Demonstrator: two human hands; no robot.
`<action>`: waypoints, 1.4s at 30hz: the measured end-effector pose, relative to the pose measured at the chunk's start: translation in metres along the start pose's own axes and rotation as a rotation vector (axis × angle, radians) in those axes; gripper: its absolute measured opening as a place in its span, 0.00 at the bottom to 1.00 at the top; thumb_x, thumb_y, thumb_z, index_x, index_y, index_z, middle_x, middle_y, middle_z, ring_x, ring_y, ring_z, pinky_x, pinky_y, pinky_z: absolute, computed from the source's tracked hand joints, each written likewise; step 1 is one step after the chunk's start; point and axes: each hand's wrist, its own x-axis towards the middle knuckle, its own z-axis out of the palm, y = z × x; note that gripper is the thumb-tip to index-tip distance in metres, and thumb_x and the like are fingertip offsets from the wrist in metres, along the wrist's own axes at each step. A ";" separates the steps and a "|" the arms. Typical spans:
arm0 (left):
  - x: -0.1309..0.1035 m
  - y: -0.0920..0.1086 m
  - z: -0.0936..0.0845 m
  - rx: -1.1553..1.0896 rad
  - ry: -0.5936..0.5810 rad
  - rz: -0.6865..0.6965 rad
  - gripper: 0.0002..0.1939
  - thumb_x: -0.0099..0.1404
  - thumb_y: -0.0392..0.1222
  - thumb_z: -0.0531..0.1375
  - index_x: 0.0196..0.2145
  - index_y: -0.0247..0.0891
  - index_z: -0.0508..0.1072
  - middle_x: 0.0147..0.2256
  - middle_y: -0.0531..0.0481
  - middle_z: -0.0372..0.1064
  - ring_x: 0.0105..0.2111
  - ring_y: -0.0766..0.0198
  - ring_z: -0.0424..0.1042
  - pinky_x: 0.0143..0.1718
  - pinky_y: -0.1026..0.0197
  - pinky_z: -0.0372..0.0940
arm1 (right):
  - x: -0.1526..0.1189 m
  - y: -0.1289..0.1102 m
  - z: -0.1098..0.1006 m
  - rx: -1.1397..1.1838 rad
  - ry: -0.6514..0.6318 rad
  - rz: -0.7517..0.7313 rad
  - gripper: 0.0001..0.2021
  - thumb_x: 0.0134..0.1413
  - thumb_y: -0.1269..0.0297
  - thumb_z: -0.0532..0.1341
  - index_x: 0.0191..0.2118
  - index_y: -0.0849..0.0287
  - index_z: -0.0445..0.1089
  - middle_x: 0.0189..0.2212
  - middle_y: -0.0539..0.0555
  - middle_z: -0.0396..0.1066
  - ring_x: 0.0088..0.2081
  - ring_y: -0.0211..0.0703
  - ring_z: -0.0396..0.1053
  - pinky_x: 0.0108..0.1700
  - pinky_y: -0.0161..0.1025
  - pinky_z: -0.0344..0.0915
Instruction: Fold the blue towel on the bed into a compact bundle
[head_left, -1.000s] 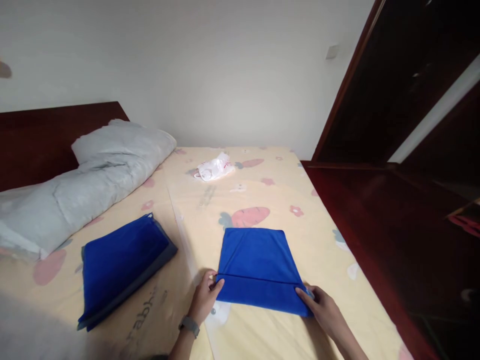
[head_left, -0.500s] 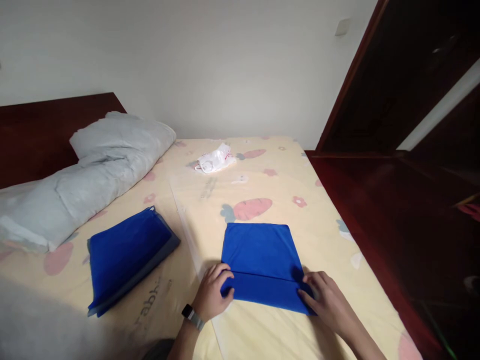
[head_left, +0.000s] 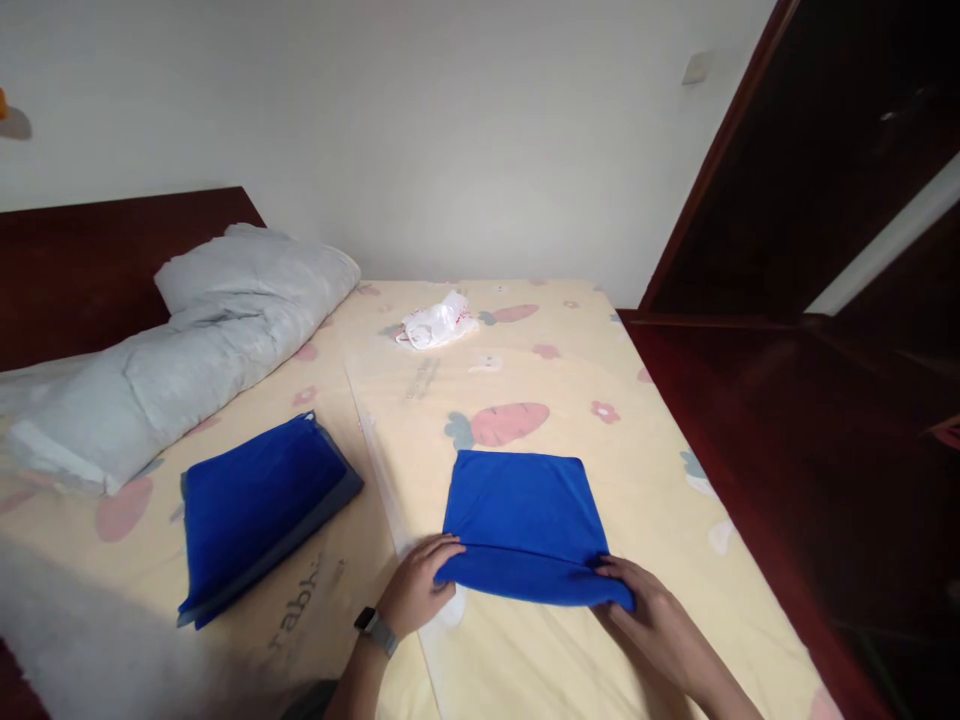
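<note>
A blue cloth (head_left: 521,510) lies folded on the bed's yellow patterned sheet (head_left: 525,350), just in front of me. My left hand (head_left: 417,592), with a watch on its wrist, pinches the cloth's near left corner. My right hand (head_left: 651,617) grips the near right corner. The near edge of the cloth is lifted and rolled over toward the far side. A second blue cloth (head_left: 259,510), folded with a grey underside, rests to the left, apart from both hands.
A grey pillow (head_left: 187,340) lies along the dark headboard at the left. A crumpled white plastic bag (head_left: 435,323) sits near the wall. A clear plastic sheet (head_left: 420,390) covers the middle of the bed. Dark wooden furniture (head_left: 787,330) borders the right edge.
Both hands have lifted the cloth's near edge and carried it farther away from me, so the folded flap now bulges upward. The view has shifted slightly.
</note>
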 end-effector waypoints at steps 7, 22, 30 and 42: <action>0.007 -0.002 0.008 -0.202 0.210 -0.262 0.14 0.68 0.50 0.56 0.45 0.40 0.71 0.36 0.48 0.74 0.36 0.60 0.74 0.39 0.60 0.68 | 0.002 -0.017 -0.003 0.187 0.025 0.196 0.21 0.59 0.43 0.54 0.44 0.55 0.71 0.38 0.54 0.77 0.41 0.50 0.73 0.45 0.41 0.67; 0.008 0.000 0.015 0.145 0.177 -0.448 0.19 0.69 0.52 0.50 0.23 0.42 0.60 0.22 0.53 0.64 0.26 0.62 0.68 0.30 0.62 0.55 | 0.003 -0.016 -0.011 0.109 -0.061 0.567 0.29 0.57 0.34 0.45 0.39 0.52 0.71 0.35 0.55 0.78 0.39 0.52 0.74 0.45 0.42 0.65; 0.011 -0.002 0.022 -0.162 0.298 -0.498 0.18 0.66 0.59 0.52 0.30 0.42 0.62 0.25 0.54 0.68 0.29 0.61 0.72 0.30 0.62 0.61 | 0.002 -0.013 -0.004 0.032 0.004 0.558 0.25 0.55 0.36 0.48 0.29 0.52 0.67 0.26 0.53 0.75 0.32 0.51 0.73 0.38 0.44 0.65; 0.014 0.001 0.025 -0.294 0.302 -0.404 0.22 0.67 0.58 0.53 0.49 0.42 0.72 0.44 0.45 0.75 0.44 0.55 0.74 0.46 0.55 0.67 | 0.009 -0.019 0.015 0.195 0.164 0.506 0.25 0.48 0.34 0.54 0.20 0.52 0.56 0.17 0.48 0.64 0.23 0.44 0.64 0.29 0.40 0.60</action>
